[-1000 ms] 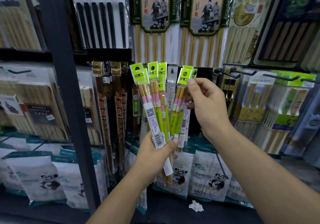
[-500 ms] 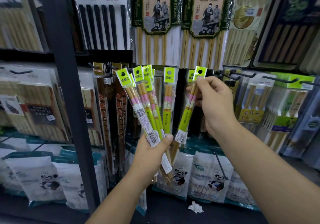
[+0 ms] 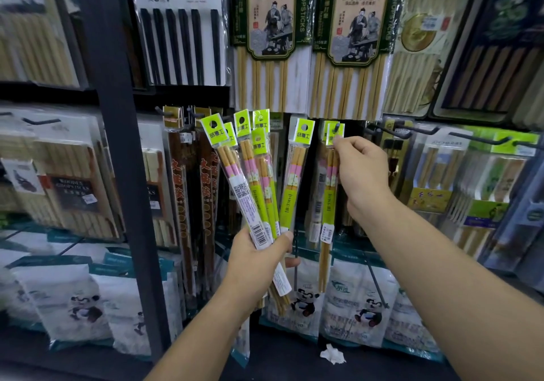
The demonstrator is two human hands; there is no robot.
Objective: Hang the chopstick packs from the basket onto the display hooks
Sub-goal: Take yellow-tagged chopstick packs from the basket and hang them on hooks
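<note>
Left hand (image 3: 259,260) is gripping a fanned bundle of chopstick packs (image 3: 250,180) by their lower ends, fingers and thumb curled tight around them, headers pointing up. Right hand (image 3: 362,174) is pinching the green header of a single pack (image 3: 327,204) between thumb and fingertips, holding it at the display hook (image 3: 337,127), whose tip is showing at the header's hole

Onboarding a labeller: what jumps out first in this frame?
Centre frame, the left hand grips a fan of lime-green chopstick packs by their lower ends. To its right, the right hand pinches a single pack by its header at a black hook. Above hang two big hotpot chopstick packs.
</note>
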